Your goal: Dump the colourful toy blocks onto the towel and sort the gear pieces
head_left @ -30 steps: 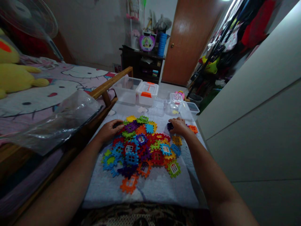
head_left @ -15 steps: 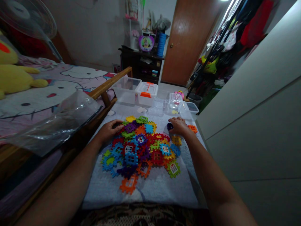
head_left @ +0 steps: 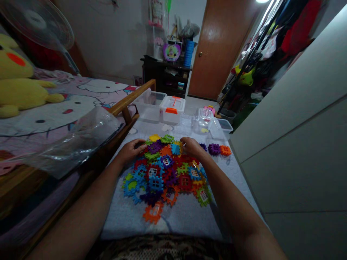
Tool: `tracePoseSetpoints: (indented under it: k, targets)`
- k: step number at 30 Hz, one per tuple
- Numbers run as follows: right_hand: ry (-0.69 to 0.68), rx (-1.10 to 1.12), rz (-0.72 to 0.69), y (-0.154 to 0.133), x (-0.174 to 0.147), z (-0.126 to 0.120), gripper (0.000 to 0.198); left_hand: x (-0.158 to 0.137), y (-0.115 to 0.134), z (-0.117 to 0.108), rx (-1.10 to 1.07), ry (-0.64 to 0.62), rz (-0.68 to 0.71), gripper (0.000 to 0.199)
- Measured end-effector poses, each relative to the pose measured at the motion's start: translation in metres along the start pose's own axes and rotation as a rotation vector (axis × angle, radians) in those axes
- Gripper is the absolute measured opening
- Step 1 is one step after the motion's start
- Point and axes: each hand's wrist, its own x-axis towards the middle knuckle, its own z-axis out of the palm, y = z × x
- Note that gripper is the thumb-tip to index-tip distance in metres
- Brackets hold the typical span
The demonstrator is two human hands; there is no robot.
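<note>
1. Pink-and-white cartoon bedding fills the room's left side, a yellow plush toy sitting on it, a crumpled clear plastic bag nearer the table draped in pale blue cloth.
2. Toward the table's left edge, the left hand rests at the heap's far-left side, thumb and forefinger apart, nothing visible between them.
3. Mid-table sits that heap of multicoloured, notched, square plastic tiles, several with window frames; one orange windowed tile lies closest to the near edge.
4. Over the heap's far-right side bends the right hand, fingertips close by a sky-blue square tile; whether they grip anything, I can't tell from here.
5. By the right edge, a purple notched tile and an orange notched tile lie side by side.
6. To my eye, the step in hand is singling out a tile; taking one calls for a pinch on one notched rim, sparing its neighbours.
</note>
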Motion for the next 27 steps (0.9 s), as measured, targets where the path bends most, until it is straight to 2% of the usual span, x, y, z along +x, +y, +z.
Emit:
tracePoseSetpoints:
  k: [3, 9, 14, 18, 23, 27]
  targets:
    - [0.031, 0.066, -0.016, 0.001, -0.006, -0.003, 0.034, 0.0, 0.0, 0.001, -0.009, 0.004, 0.005, 0.058]
    - [0.026, 0.356, -0.095, -0.009, -0.017, 0.004, 0.037, 0.001, -0.001, 0.003, 0.043, 0.026, 0.017, 0.057]
    - [0.04, 0.33, -0.22, -0.026, -0.016, 0.014, 0.036, 0.0, 0.0, 0.004, 0.066, 0.055, 0.042, 0.054]
    - [0.016, 0.343, -0.252, -0.038, -0.018, 0.014, 0.034, -0.001, 0.001, 0.004, 0.069, 0.06, 0.039, 0.052]
    - [-0.019, 0.498, -0.292, -0.049, -0.028, 0.008, 0.032, 0.001, -0.001, 0.005, 0.049, 0.068, 0.035, 0.054]
    - [-0.023, 0.515, -0.28, -0.041, -0.043, -0.006, 0.033, 0.0, 0.0, 0.004, 0.041, 0.063, 0.029, 0.055]
